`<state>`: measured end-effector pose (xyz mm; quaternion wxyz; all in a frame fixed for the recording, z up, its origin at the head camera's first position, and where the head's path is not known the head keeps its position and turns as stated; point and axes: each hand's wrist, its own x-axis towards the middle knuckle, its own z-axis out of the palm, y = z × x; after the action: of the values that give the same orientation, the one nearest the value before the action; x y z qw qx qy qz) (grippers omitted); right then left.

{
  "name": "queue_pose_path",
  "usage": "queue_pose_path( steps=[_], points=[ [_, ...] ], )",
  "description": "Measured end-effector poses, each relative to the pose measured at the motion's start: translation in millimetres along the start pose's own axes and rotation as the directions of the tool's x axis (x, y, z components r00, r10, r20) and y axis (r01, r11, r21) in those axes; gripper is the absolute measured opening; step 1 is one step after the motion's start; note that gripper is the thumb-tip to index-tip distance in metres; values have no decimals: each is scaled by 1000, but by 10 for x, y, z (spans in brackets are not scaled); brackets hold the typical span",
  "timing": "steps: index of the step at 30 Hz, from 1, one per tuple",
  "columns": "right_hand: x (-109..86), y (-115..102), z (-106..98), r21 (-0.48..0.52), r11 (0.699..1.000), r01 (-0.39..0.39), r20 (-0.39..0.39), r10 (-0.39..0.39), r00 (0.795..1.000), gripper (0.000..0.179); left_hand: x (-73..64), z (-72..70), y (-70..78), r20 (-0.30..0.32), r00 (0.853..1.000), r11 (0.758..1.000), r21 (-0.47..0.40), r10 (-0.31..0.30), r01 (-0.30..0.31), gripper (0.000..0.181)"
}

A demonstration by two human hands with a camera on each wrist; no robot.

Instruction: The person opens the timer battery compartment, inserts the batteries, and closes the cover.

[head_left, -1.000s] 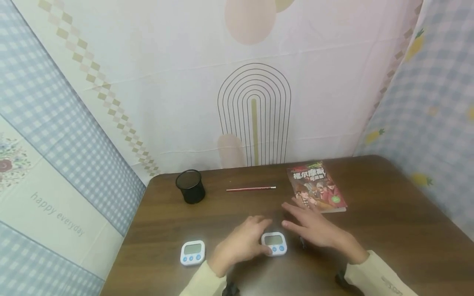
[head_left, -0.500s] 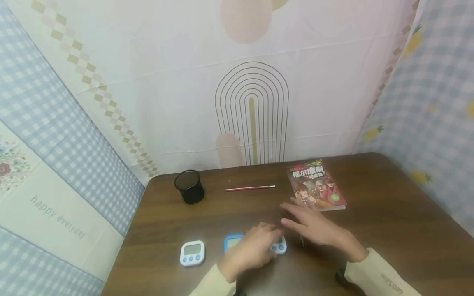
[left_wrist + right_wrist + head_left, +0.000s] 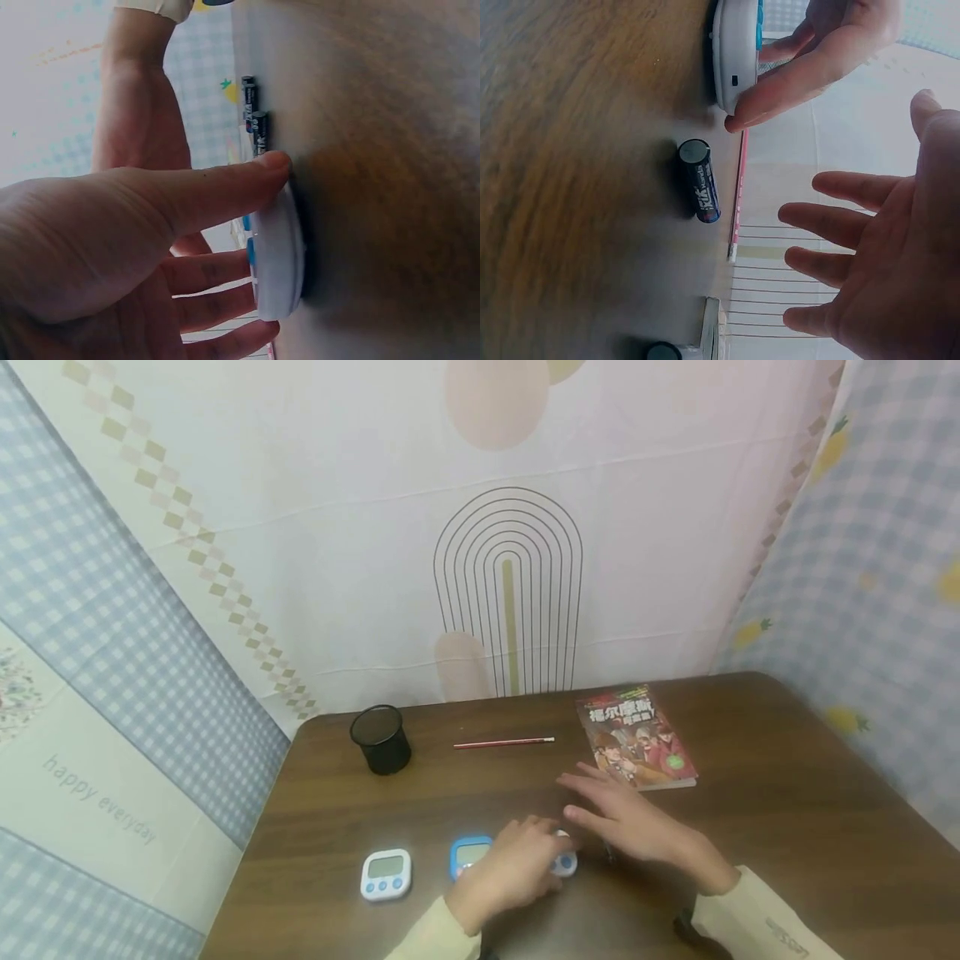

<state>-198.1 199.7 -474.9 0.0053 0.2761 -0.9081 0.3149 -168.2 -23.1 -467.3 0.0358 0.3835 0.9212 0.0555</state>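
Note:
My left hand (image 3: 517,868) grips a white digital timer (image 3: 564,862) with blue buttons, its thumb on one edge and fingertips along the far side, as the left wrist view shows. The timer (image 3: 277,255) is low over the wood, and most of it is covered by the hand from above. Immediately left lies a blue-rimmed timer (image 3: 468,853), partly hidden by the hand. Another white timer (image 3: 386,874) lies farther left. My right hand (image 3: 633,822) hovers with fingers spread and holds nothing. Below it a battery (image 3: 700,184) lies on the table, with another battery (image 3: 662,351) apart from it.
A black mesh pen holder (image 3: 382,742) stands at the back left of the brown table (image 3: 765,810). A red pencil (image 3: 504,743) lies at the back middle. Behind the right hand is a comic-style book (image 3: 637,743). Cloth drapes (image 3: 360,568) enclose the back and sides.
My left hand has shifted right over the white timer and taken hold of it, uncovering the blue-rimmed timer. The right hand has stayed almost in place.

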Motion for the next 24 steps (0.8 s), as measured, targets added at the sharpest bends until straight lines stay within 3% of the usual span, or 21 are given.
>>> queue_pose_path(
  steps=[6,13,24],
  points=[
    [6,-18,5,81,996,49,-17,-47,999,46,11,-30,-67,-56,998,1000,-11,24,-25,56],
    [11,-12,13,167,984,63,-17,-61,998,40,24,-90,-105,-127,992,1000,-18,-16,14,62],
    [39,25,17,286,956,68,25,-79,997,38,-8,-180,-104,-208,975,980,-195,-71,30,61]
  ],
)
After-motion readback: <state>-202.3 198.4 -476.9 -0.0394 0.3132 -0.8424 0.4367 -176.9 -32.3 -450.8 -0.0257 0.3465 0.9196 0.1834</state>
